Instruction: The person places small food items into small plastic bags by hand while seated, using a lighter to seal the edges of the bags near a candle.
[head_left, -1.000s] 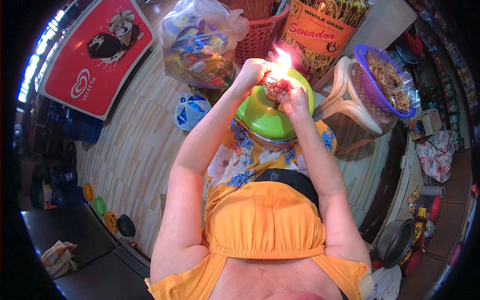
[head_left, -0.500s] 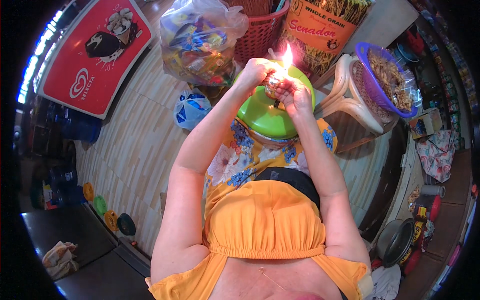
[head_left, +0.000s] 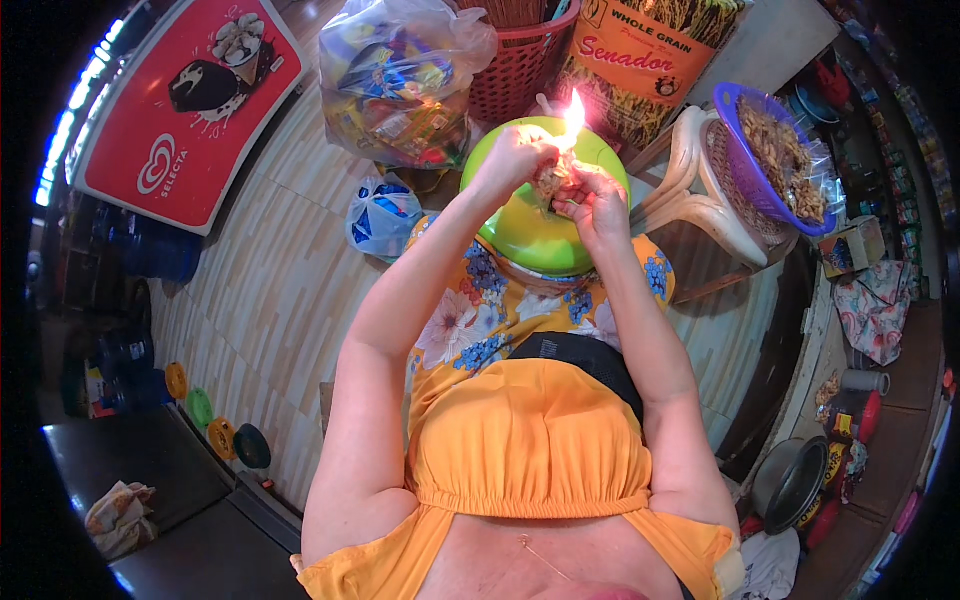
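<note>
A bright flame (head_left: 573,118) burns just beyond my fingertips; what it burns on is washed out by glare. My left hand (head_left: 516,160) has its fingers closed, pinching the upper edge of a small clear plastic packet (head_left: 552,182) with brownish contents. On its other side, my right hand (head_left: 598,205) grips the packet with thumb and fingers closed. The packet's top is close to the flame. Beneath both hands, a round bright green lid or basin (head_left: 535,240) rests at my lap, over a flowered yellow skirt (head_left: 455,320).
A purple basket (head_left: 745,130) of brown packets sits on a rattan chair (head_left: 690,190) at right. Beyond the lid stand a red basket (head_left: 510,75) and a printed rice sack (head_left: 640,60). A stuffed clear bag (head_left: 400,90) and a smaller blue-white bag (head_left: 383,217) lie at left.
Both hands have shifted slightly, and the packet has turned between them. The left fingers have moved a little along its upper edge. The flame still burns.
</note>
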